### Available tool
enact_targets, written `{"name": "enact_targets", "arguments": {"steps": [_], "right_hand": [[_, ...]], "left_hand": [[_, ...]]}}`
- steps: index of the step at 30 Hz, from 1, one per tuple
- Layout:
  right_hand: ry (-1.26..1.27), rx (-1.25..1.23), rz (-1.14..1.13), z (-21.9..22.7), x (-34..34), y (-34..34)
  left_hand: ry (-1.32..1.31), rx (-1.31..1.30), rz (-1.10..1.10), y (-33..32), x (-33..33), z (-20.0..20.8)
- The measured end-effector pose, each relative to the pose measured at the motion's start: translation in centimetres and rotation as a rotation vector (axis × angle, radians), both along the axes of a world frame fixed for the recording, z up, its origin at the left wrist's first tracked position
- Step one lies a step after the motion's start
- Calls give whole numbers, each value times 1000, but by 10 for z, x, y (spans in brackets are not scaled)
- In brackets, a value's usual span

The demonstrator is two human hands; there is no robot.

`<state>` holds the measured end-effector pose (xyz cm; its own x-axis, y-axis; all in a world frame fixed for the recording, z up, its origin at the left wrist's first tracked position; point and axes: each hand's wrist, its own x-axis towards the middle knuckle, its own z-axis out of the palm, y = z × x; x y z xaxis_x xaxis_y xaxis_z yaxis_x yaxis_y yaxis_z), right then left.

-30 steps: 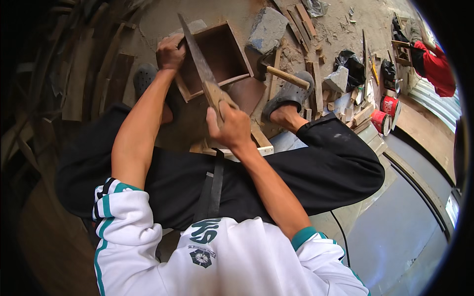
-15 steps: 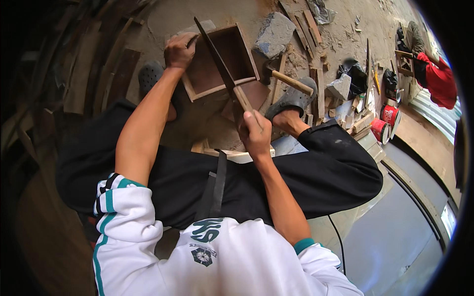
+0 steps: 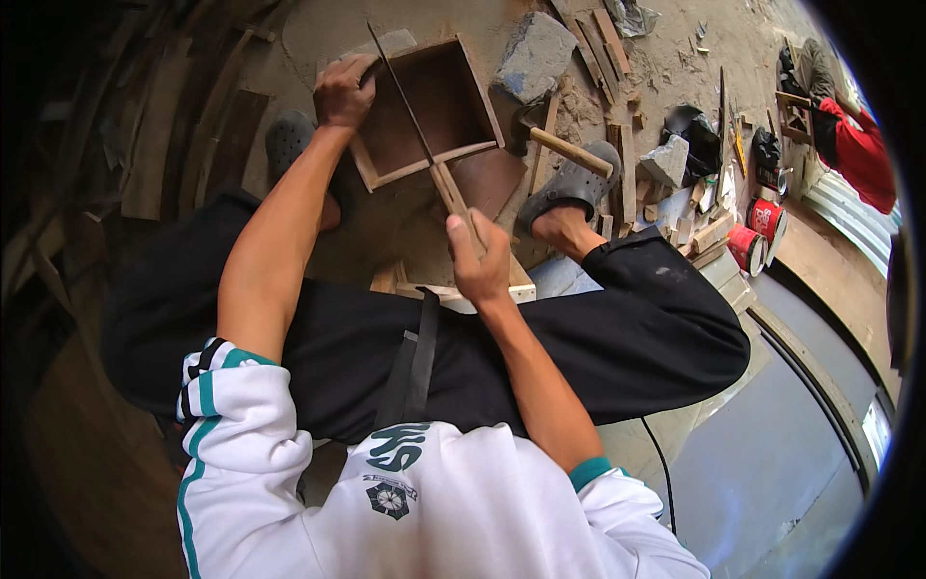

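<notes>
Saw (image 3: 442, 179) is gripped in the right hand (image 3: 484, 261), its blade (image 3: 400, 96) angled across the box (image 3: 401, 175). At the box's left side, the left hand (image 3: 344, 92) is curled; its grip cannot be told.

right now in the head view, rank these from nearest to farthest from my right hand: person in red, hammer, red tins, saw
1. Saw: its handle is in your right hand.
2. Hammer: ahead and a little right.
3. Red tins: farther off, to the right.
4. Person in red: near the picture's right edge.
</notes>
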<state>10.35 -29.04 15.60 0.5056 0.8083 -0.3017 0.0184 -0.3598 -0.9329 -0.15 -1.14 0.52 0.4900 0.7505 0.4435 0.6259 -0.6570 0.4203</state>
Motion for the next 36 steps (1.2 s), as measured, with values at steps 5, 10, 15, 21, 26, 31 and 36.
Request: {"name": "enact_targets", "arguments": {"steps": [5,10,15,21,26,31,36], "right_hand": [[-68,64,10,-17,6,24],[-6,47,51,-1,1,-6],[-86,68,55,-15,8,29],[-116,56,101,-14,1,16],[-209,80,147,-5,2,18],[-248,56,148,-7,-1,26],[-216,71,124,3,-6,7]], "left_hand": [[-10,9,-14,3,1,-5],[-48,44,5,1,-4,-6],[-18,2,18,-1,4,-1],[-24,17,24,2,-1,2],[19,19,38,1,-5,-1],[-9,18,31,0,-1,0],[-15,-4,37,-2,-5,-5]]}}
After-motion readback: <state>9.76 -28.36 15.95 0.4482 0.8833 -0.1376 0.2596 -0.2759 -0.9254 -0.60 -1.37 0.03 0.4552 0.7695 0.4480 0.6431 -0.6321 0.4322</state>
